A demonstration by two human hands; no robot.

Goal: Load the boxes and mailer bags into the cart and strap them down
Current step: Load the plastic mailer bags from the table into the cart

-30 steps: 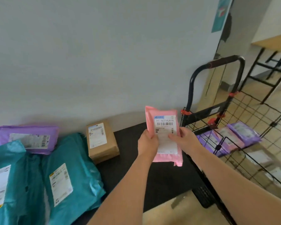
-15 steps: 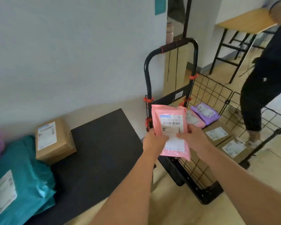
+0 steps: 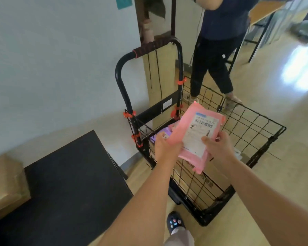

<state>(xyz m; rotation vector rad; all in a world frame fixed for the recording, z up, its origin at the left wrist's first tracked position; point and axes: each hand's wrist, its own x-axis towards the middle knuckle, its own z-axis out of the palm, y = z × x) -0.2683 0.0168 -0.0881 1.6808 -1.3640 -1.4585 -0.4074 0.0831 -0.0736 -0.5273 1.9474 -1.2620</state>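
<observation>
Since earlier, the pink mailer (image 3: 194,132) has moved over the wire cart (image 3: 205,221), tilted. Left hand (image 3: 164,148) and right hand (image 3: 219,150) grip its near end. A purple mailer (image 3: 160,135), seemingly, lies inside below it.

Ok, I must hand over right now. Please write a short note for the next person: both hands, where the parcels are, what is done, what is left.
Left hand and right hand: both grip the pink mailer bag, held tilted over the cart.
In the cart: a purple mailer and a cardboard box.
On the black table: one brown box at the left edge.
Done: some parcels loaded.
Left: put the pink bag in, load the brown box, strap down.
Note: another person stands just behind the cart.
</observation>
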